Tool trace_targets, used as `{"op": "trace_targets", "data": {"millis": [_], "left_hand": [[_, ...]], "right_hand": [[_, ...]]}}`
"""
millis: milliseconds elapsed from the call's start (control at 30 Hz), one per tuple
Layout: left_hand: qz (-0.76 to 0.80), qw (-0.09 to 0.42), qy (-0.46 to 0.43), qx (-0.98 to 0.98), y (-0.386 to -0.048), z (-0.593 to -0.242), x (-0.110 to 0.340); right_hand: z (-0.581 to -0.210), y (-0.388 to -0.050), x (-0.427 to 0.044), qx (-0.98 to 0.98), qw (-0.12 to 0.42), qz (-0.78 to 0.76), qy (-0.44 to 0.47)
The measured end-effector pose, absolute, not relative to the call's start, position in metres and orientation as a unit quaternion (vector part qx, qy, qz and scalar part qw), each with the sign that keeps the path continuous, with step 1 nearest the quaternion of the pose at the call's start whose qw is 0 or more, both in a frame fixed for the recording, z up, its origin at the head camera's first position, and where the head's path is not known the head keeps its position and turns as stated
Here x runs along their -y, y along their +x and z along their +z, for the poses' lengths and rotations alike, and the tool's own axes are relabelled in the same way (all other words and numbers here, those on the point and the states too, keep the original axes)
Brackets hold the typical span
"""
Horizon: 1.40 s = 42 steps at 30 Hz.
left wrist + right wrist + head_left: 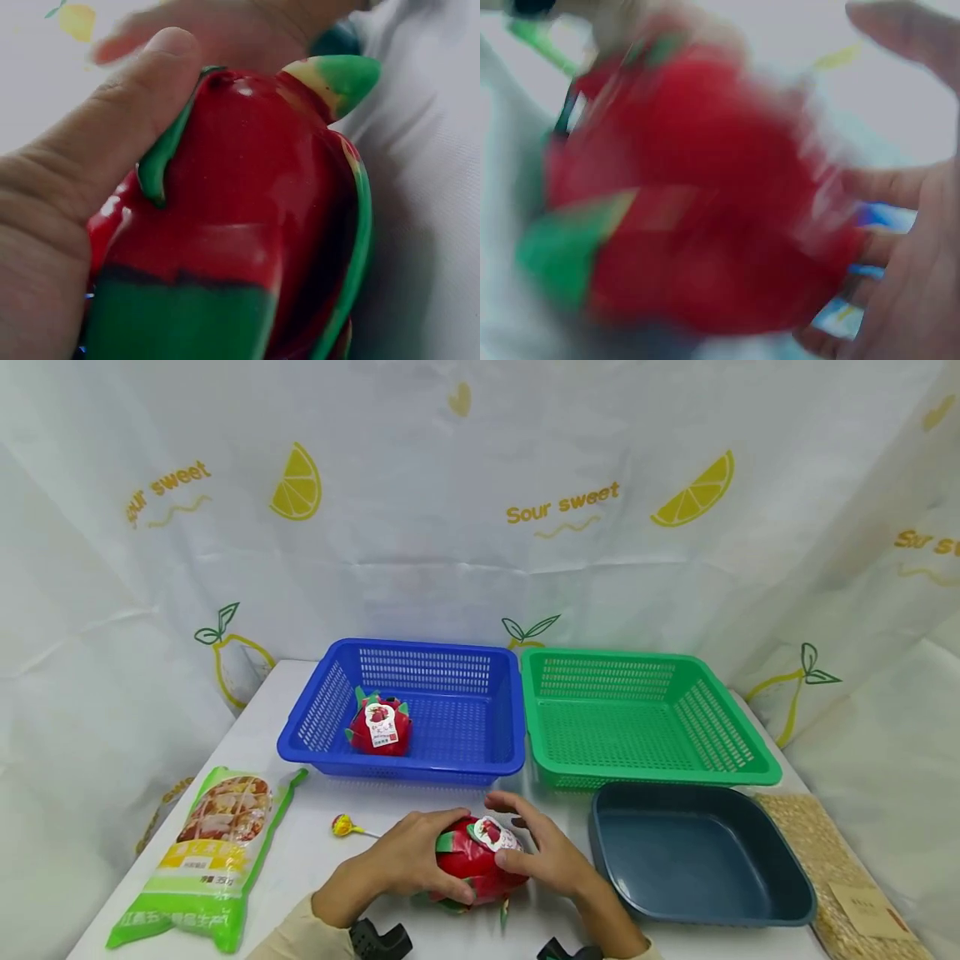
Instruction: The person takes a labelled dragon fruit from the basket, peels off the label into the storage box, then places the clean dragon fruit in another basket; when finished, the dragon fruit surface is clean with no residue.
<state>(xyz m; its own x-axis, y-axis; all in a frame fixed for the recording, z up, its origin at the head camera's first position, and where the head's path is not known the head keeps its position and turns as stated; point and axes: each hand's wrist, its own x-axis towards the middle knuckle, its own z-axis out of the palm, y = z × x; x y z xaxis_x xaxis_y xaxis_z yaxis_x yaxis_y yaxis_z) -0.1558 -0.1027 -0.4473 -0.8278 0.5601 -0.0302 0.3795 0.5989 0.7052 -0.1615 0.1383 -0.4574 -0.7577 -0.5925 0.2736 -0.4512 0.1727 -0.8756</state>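
A red dragon fruit [480,864] with green scales and a white label is between both hands over the near middle of the table. My left hand [416,856] grips its left side, the thumb curved along the front; in the left wrist view the thumb lies on the glossy red skin [247,172]. On its right side, my right hand [551,856] is at the fruit with thumb near the label and fingers curved over the top. The right wrist view shows the fruit [705,195] blurred, the fingers behind it.
A blue basket [405,770] holding another dragon fruit [381,727] stands at the back beside a green basket [652,777]. A dark blue tray [705,852] and a grain pack [832,877] lie right. Left are a green food bag [210,852] and a lollipop [343,826].
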Motion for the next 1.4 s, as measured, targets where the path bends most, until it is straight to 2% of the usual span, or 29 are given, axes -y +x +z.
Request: {"op": "trace_targets", "data": {"millis": [67, 133, 267, 433, 600, 833, 1400], "left_hand": [[0.368, 0.135, 0.260, -0.882, -0.156, -0.447, 0.103], [0.373, 0.139, 0.257, -0.881, -0.156, -0.447, 0.103], [0.386, 0.146, 0.258, -0.873, -0.157, -0.448, 0.103], [0.387, 0.153, 0.251, -0.874, -0.157, -0.449, 0.104], [0.379, 0.149, 0.258, -0.876, -0.158, -0.451, 0.105], [0.390, 0.138, 0.280, -0.866, -0.157, -0.452, 0.107], [0.389, 0.155, 0.275, -0.866, -0.158, -0.452, 0.106]], "right_hand": [[-0.441, -0.159, -0.139, -0.777, 0.053, -0.525, -0.343], [-0.425, -0.159, -0.139, -0.787, 0.072, -0.508, -0.342], [-0.398, -0.170, -0.141, -0.788, 0.164, -0.482, -0.345], [-0.382, -0.195, -0.143, -0.754, 0.294, -0.473, -0.349], [-0.384, -0.217, -0.140, -0.730, 0.364, -0.450, -0.363], [-0.394, -0.228, -0.133, -0.732, 0.367, -0.410, -0.401], [-0.394, -0.222, -0.129, -0.740, 0.294, -0.415, -0.440]]}}
